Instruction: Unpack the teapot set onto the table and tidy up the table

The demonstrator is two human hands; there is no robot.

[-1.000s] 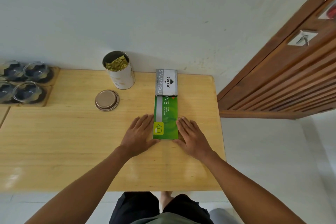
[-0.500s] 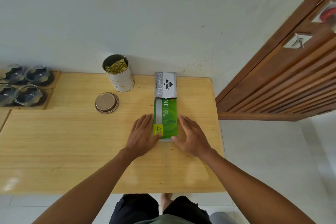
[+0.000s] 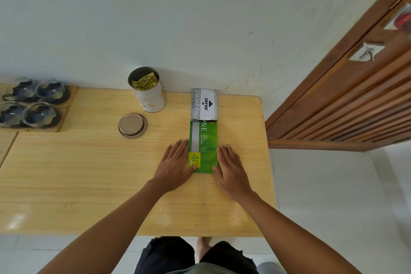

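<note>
Head view: a wooden table (image 3: 89, 173) is standing against a white wall (image 3: 178, 18), with a brown slatted door (image 3: 355, 107) showing at the right. Left hand (image 3: 175, 162) is lying flat on the table, fingers extended and released, its thumb touching the near left corner of a green box (image 3: 205, 147); it is pressing alongside the box rather than gripping it. Right hand (image 3: 229, 167) is likewise lying flat and unclenched, its thumb touching the near right corner of the same box, so the two hands are flanking it on either side. The green box is lying flat on the right part of the table, long side running away from the person, with a yellow patch at its near left corner. A grey stamp pad box (image 3: 204, 104) is sitting at the back edge of the table, its near end touching the far end of the green box, the two lining up in one row. An open tin (image 3: 148, 91) is standing upright near the wall, left of the grey box, holding a crumpled gold foil bag (image 3: 144, 81). Its round lid (image 3: 132, 125) is lying flat on the table just in front of it. Four glass cups (image 3: 31, 102) are sitting on a wooden tray (image 3: 66, 104) at the far left.
</note>
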